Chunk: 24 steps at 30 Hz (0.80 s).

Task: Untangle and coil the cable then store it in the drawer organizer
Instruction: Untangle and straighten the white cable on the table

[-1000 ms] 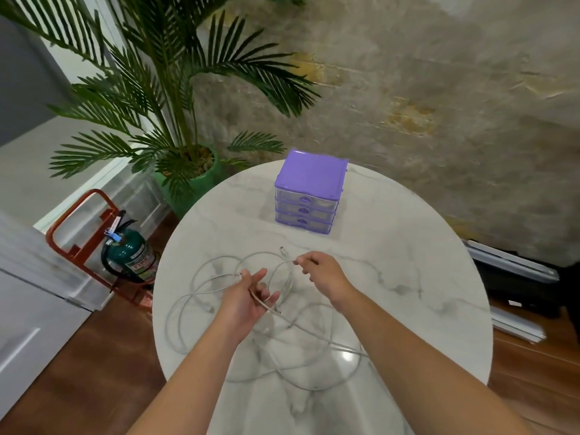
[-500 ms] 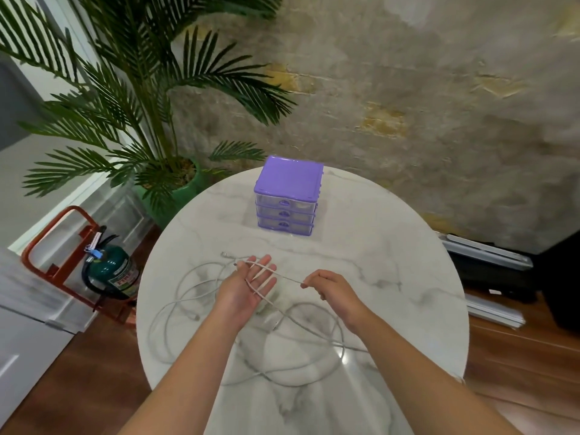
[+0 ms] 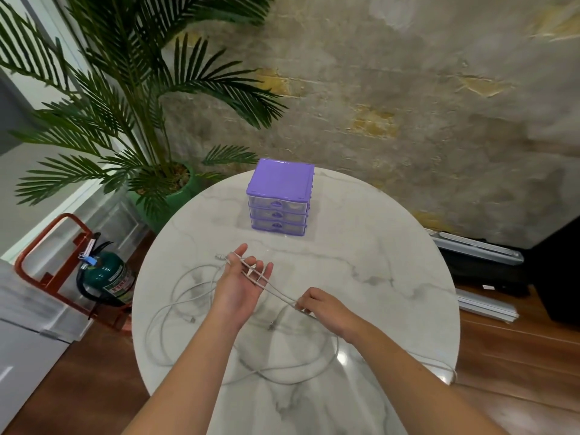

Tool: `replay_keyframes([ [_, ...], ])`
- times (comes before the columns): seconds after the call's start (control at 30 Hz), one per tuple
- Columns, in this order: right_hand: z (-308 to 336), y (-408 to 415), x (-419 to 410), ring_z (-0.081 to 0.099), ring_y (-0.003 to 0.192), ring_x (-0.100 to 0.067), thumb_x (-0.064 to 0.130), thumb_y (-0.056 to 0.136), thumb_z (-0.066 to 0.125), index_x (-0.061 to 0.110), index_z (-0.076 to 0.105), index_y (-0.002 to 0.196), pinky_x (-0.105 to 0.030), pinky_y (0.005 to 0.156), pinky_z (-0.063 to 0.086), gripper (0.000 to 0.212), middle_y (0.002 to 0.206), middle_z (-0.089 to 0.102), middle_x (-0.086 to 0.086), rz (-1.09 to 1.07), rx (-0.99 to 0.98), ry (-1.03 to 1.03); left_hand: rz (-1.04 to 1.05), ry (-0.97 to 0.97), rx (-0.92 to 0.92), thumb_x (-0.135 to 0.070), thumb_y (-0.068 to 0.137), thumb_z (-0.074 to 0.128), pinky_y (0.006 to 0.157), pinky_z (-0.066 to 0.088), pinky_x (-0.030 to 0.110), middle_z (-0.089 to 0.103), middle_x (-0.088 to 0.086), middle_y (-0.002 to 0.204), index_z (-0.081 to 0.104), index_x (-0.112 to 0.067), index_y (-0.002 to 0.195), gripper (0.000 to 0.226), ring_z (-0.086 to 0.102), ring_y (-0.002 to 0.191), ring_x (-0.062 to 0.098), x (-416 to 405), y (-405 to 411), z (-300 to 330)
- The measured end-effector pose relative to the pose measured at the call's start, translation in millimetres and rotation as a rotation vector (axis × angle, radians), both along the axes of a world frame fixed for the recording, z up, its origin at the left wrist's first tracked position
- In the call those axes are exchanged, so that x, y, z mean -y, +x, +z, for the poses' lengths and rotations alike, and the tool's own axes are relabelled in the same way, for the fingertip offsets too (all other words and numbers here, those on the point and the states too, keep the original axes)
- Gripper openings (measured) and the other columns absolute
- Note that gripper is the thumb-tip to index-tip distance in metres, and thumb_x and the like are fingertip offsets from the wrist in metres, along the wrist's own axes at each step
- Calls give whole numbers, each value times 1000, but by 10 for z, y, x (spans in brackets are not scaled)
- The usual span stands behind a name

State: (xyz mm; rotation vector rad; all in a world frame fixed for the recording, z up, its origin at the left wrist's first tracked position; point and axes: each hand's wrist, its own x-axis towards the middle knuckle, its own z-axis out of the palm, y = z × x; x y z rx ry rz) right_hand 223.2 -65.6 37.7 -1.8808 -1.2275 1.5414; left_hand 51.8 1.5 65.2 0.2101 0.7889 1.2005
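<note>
Soft, even indoor light fills the scene, moderately bright, with no hard beam. The round white marble-patterned table (image 3: 376, 277) carries a small bright glare spot toward five o'clock of its top, near the rim, and a paler sheen at six o'clock. Shadows are faint and diffuse: a weak grey smudge sits under the purple plastic three-drawer organizer (image 3: 280, 196), and blurred shading lies beneath the thin white cable (image 3: 292, 376). Wide-angle distortion bends the frame edges, curving the wall at nine o'clock. Fine detail is slightly soft throughout, softer at the corners.
</note>
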Motion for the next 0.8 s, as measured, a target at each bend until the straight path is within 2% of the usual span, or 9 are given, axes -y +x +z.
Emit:
replay_keyframes([
  [0.1, -21, 2, 44, 60, 73, -13, 44, 96, 50, 17, 55, 91, -32, 82, 46, 28, 73, 71, 1, -7, -62, 32, -15, 11, -40, -43, 102, 34, 81, 58, 44, 50, -4, 62, 54, -25, 110, 28, 52, 56, 8, -16, -34, 37],
  [0.13, -10, 8, 53, 55, 64, -13, 48, 94, 53, 17, 54, 89, -30, 73, 45, 31, 67, 64, 0, -42, -44, 58, -19, 11, -53, -45, 102, 34, 83, 56, 48, 47, -5, 61, 54, -27, 110, 28, 50, 56, 8, -21, -46, 47],
  [0.2, -27, 49, 48, 44, 58, -13, 60, 85, 60, 20, 52, 76, -29, 63, 38, 42, 64, 50, 2, -149, 43, 127, -2, -2, -57, -46, 102, 34, 82, 54, 47, 39, -5, 58, 55, -28, 110, 29, 44, 53, 8, -33, -58, 61],
  [0.27, -15, 105, 48, 39, 57, -13, 70, 76, 63, 20, 46, 66, -29, 60, 33, 53, 59, 42, 6, -196, 166, 174, 34, -41, -45, -44, 103, 33, 75, 51, 36, 31, -5, 57, 55, -27, 111, 29, 35, 48, 8, -65, -63, 39],
  [0.4, 40, 177, 61, 36, 53, -12, 74, 74, 60, 21, 45, 68, -29, 56, 30, 55, 54, 39, 8, -154, 268, 196, 46, -94, -59, -36, 104, 36, 61, 37, 21, 24, -7, 53, 56, -18, 105, 27, 26, 42, 8, -127, -89, -74],
  [0.57, 23, 316, 147, 39, 55, -12, 76, 72, 60, 21, 47, 67, -29, 57, 31, 56, 56, 42, 8, -171, 291, 158, 83, -49, -100, -38, 105, 33, 57, 35, 21, 27, -7, 50, 48, -17, 88, 30, 27, 41, 7, -177, -97, -117],
  [0.67, 80, 415, 177, 42, 50, -11, 80, 77, 48, 18, 51, 59, -28, 57, 35, 64, 45, 45, 11, -170, 290, 114, 85, -36, -133, -38, 105, 32, 61, 38, 24, 27, -6, 51, 44, -17, 86, 31, 29, 41, 8, -193, -78, -148],
  [0.8, 52, 548, 179, 37, 53, -18, 87, 74, 38, 19, 34, 56, -30, 60, 35, 71, 53, 39, 5, -241, 266, 48, 114, -59, -129, -38, 105, 33, 58, 37, 22, 27, -7, 48, 42, -18, 85, 30, 28, 39, 9, -282, -135, -161],
])
